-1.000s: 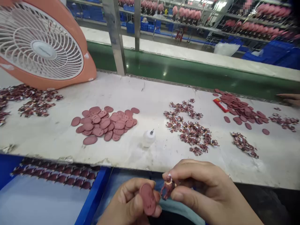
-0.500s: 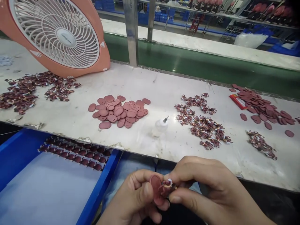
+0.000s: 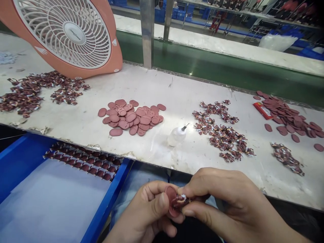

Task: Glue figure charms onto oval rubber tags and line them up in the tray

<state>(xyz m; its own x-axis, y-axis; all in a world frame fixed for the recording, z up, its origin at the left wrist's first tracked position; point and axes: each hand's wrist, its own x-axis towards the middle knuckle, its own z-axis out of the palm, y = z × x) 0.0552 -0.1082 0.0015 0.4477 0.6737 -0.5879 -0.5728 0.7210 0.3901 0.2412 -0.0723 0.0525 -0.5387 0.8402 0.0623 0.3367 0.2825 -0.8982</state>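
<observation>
Below the surface's near edge, left hand [image 3: 149, 212] pinches an oval base [image 3: 171, 195] w/ thumb & fingers; right hand [image 3: 220, 199] presses a small figurine [image 3: 180, 200] onto it. Step looks like seating the fig.; next prob. needs firm, square pressure. Farther: glue bottle [image 3: 177, 135], base pile [image 3: 133, 117] mid-surface.

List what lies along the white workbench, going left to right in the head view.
Figurine heap by the fan → pile of oval discs → small glue bottle → middle figurine heap → far-right disc pile.
</observation>
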